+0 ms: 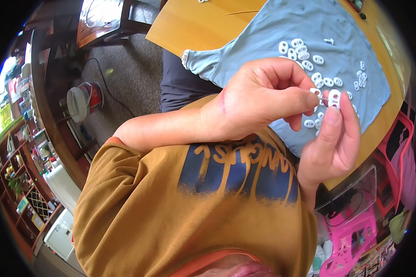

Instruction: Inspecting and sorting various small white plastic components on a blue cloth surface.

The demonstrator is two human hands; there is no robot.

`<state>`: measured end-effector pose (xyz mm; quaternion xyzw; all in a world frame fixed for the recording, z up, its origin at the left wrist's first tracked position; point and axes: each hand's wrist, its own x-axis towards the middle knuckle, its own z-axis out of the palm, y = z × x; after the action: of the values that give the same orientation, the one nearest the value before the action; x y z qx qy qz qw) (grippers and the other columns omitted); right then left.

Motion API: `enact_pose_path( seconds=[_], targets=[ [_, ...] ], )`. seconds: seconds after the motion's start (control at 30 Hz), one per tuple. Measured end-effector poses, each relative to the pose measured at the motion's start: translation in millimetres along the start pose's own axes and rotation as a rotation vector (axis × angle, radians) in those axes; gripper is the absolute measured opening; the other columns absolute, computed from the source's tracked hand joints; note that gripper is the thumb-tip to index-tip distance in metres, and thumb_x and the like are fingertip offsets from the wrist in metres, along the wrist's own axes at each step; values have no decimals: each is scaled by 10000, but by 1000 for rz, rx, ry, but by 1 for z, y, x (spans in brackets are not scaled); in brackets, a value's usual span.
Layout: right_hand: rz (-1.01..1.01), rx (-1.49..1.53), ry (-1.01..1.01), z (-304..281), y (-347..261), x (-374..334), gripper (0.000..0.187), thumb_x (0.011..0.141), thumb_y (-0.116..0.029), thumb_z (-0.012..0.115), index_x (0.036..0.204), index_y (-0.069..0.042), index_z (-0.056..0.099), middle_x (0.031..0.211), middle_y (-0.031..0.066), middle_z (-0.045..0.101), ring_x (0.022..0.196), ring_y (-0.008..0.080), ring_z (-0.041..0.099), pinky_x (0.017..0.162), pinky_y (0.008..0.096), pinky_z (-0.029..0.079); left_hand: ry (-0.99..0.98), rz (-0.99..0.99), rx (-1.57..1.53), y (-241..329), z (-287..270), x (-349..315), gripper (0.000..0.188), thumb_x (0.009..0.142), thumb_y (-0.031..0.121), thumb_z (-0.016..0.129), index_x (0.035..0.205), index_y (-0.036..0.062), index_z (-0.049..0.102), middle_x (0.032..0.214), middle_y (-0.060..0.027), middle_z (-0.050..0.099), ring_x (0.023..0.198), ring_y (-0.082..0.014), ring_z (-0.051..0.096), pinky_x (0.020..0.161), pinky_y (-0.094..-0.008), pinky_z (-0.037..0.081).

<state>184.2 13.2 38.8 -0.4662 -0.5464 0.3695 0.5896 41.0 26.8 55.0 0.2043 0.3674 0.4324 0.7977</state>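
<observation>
My left hand (277,94) reaches across from the left, thumb and forefinger pinched on a thin metal spring (324,98). Between the thumb and fingers of my right hand (333,143) is a white oval plastic piece (334,99) with holes, which looks like a cord lock part. The spring's free end points at this piece; whether they touch is too small to tell. Beneath both hands a light blue cloth (254,41) bears several similar white ovals (318,59). A small white T-shaped piece (329,41) lies apart, farther back.
The cloth covers part of a yellow wooden table (185,23). Smaller white pieces (361,78) are grouped on its right side. A pink plastic stool (351,235) and a red chair frame (397,161) stand at right. A bucket (78,104) sits on the floor at left.
</observation>
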Motion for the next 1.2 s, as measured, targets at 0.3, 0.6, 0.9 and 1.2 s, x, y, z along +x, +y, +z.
enact_pose_path(
  seconds=[0.3,0.6,0.9,1.2],
  targets=[
    [-85,-193,-102,-5,0,4,219,831,59,518,1043,91,563,934,151,605,785,184,576,695,272,471,-34,-10,-11,0,-1,1,93,859,90,574,907,11,576,821,-76,622,610,-115,580,585,-228,484],
    [-50,-219,-113,-5,-1,6,214,841,42,513,1042,77,573,973,128,588,838,164,552,730,268,453,-24,41,74,-4,-6,1,163,863,128,584,970,6,601,866,-71,628,677,-109,577,628,-229,487],
    [92,-62,-66,-1,-2,2,213,856,-20,513,1032,76,584,963,75,583,883,130,525,783,250,416,-22,32,47,-4,-4,1,213,854,114,597,1032,2,568,855,-51,612,691,-96,570,637,-214,482],
    [252,22,-48,-4,-8,0,234,856,-44,527,1048,77,583,979,82,593,886,128,524,787,250,412,-47,131,147,-7,-3,-1,292,848,74,596,1120,-1,520,819,-16,582,716,-70,572,655,-199,491]
  ],
)
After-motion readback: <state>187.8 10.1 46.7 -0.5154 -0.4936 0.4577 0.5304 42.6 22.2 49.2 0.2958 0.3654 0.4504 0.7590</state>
